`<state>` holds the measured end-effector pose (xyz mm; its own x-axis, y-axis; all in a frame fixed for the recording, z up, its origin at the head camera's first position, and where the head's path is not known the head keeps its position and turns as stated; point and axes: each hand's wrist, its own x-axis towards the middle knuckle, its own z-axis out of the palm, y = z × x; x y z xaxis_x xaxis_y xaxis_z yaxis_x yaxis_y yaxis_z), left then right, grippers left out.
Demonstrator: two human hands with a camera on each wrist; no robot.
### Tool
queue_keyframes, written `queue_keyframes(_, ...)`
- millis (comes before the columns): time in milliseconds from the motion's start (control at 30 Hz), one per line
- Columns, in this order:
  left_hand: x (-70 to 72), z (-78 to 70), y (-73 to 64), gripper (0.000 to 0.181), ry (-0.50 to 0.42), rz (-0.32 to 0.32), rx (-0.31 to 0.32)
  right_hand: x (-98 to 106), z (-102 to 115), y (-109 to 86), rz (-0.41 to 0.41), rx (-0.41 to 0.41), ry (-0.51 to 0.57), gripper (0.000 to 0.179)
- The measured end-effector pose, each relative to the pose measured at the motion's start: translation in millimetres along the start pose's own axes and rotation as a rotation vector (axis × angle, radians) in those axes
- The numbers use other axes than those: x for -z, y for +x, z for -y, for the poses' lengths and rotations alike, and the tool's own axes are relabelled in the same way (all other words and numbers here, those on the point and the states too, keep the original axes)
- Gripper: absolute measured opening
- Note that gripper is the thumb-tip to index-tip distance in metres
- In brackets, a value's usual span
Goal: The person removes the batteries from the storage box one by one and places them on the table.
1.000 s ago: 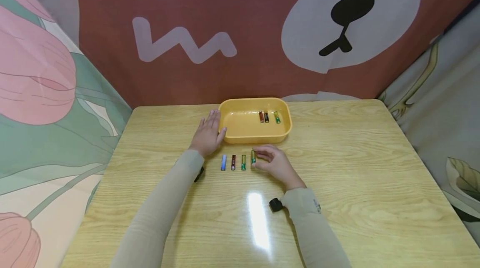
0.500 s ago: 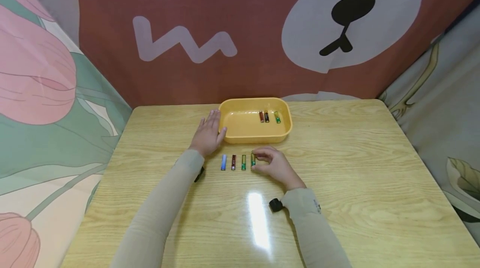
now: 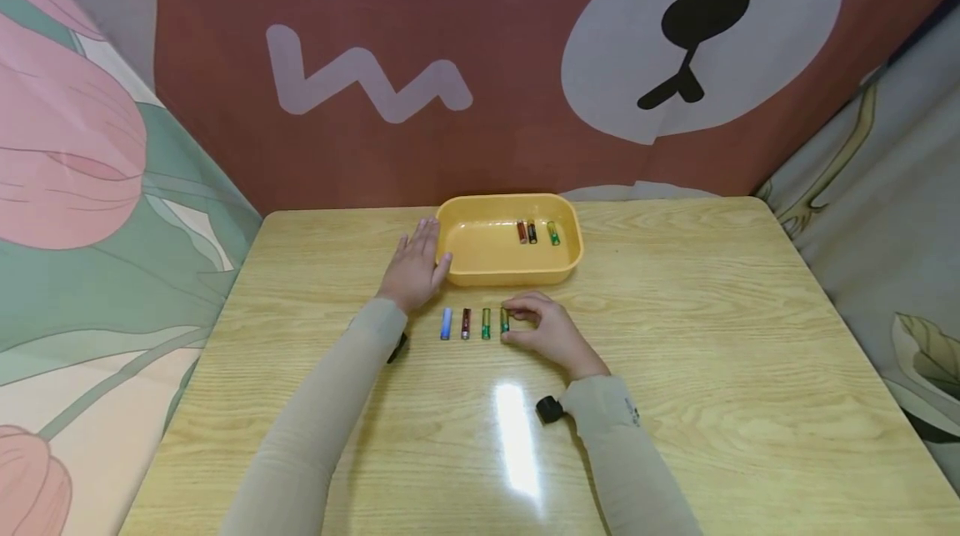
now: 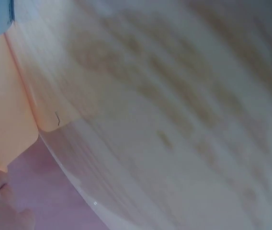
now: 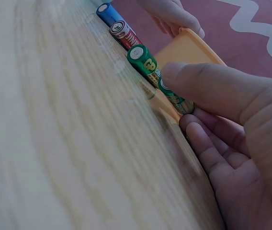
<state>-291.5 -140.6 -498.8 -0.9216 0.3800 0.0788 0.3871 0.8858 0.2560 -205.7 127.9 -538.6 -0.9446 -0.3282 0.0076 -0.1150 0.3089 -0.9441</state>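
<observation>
Between thumb and fingertips, my right hand [image 3: 551, 336] pinches a green and gold battery [image 3: 504, 320] at the right end of a row on the table. In the right wrist view this battery [image 5: 175, 100] is partly covered by the thumb. To its left, side by side with small gaps, lie another green battery [image 3: 486, 323] marked GP, a dark red battery [image 3: 466, 323] and a blue battery [image 3: 446, 323]. My left hand [image 3: 412, 269] lies with straight fingers along the left side of a yellow tray [image 3: 510, 278]. The left wrist view shows the blue battery's end [image 4: 1, 21].
Inside the tray, toward its right, lie a red battery [image 3: 521, 232], a black battery [image 3: 532, 232] and a green battery [image 3: 552, 233]. The wooden table [image 3: 712, 336] meets a brown printed cloth [image 3: 360, 161] at its back edge, with patterned cloths on both sides.
The right hand's thumb and fingers have closed in slightly on the rightmost green battery, which has shifted slightly left. The left hand stays at the tray.
</observation>
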Motion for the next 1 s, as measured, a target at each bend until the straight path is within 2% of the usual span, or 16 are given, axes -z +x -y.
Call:
queue_keyframes(367, 1.4, -0.7, -0.4, 0.069, -0.01, -0.007, -0.001, -1.8, -1.5, -0.3, -0.003, 0.038, -0.097, 0.051)
queue_keyframes(1000, -1.6, 0.3, 1.1, 0.069, -0.017, -0.028, -0.014, 0.0, -2.2, -0.8, 0.007, 0.046, -0.159, 0.052)
